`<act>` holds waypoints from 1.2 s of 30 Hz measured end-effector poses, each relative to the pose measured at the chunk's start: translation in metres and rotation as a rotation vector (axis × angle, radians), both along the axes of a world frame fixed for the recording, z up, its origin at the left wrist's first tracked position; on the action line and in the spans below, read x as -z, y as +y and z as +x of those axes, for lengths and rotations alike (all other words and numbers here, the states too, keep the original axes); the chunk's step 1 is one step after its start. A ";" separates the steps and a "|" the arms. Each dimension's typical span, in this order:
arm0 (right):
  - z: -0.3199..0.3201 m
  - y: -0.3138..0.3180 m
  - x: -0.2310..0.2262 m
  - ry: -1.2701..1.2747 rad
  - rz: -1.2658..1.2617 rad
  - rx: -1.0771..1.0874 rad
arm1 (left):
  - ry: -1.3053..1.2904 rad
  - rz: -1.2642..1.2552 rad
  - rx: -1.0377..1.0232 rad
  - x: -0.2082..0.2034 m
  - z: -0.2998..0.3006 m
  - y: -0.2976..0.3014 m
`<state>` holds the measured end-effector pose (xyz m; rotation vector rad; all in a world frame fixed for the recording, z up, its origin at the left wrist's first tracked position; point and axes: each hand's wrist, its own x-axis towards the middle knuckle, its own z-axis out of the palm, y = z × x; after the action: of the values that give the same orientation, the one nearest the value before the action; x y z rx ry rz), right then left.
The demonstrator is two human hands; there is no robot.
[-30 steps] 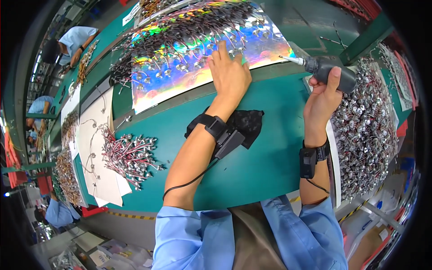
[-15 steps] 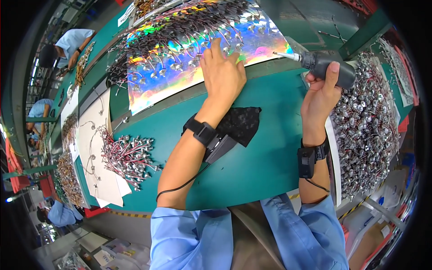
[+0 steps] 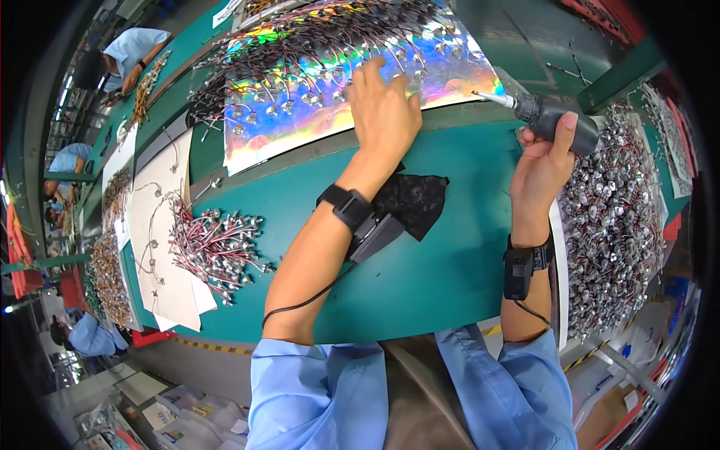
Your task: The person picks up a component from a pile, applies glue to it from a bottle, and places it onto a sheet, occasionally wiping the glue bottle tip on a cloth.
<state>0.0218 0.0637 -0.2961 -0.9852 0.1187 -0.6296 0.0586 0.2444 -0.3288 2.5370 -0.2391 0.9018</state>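
My left hand (image 3: 384,112) is over the near part of a shiny rainbow-coloured sheet (image 3: 259,150), palm down. Its fingers are spread and reach among small metal parts on red and black wires (image 3: 315,79), laid in a dense row across the sheet. Whether a fingertip touches one of these I cannot make out. To the right, my right hand (image 3: 541,161) grips a dark squeeze bottle (image 3: 551,120) with a pale, thin nozzle. The bottle lies on its side in my grasp, its tip pointing left over the sheet's right corner.
A black cloth (image 3: 416,201) lies on the green tabletop (image 3: 420,292), partly behind my left wrist. A pile of wired parts (image 3: 221,247) sits at left beside beige card (image 3: 161,195). At right, a large heap of metal parts (image 3: 607,225) fills a tray. Co-workers sit farther left.
The whole view has shifted slightly, so things appear farther right. My left fingers have bent a little over the wired parts. The bottle remains in my right hand.
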 end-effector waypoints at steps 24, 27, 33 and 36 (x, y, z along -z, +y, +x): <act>0.005 -0.009 0.005 0.027 0.048 0.031 | -0.020 0.062 -0.047 0.019 0.033 -0.030; 0.004 -0.009 0.004 0.038 0.058 0.031 | 0.001 0.062 -0.066 0.019 0.032 -0.033; 0.003 -0.009 0.002 0.035 0.066 0.030 | -0.021 0.026 -0.085 0.015 0.026 -0.033; 0.003 -0.009 0.001 0.026 0.070 0.025 | -0.001 0.002 -0.098 0.011 0.021 -0.031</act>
<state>0.0248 0.0546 -0.2968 -0.9261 0.1753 -0.6316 0.0797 0.2138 -0.3397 2.5687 -0.1167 0.9400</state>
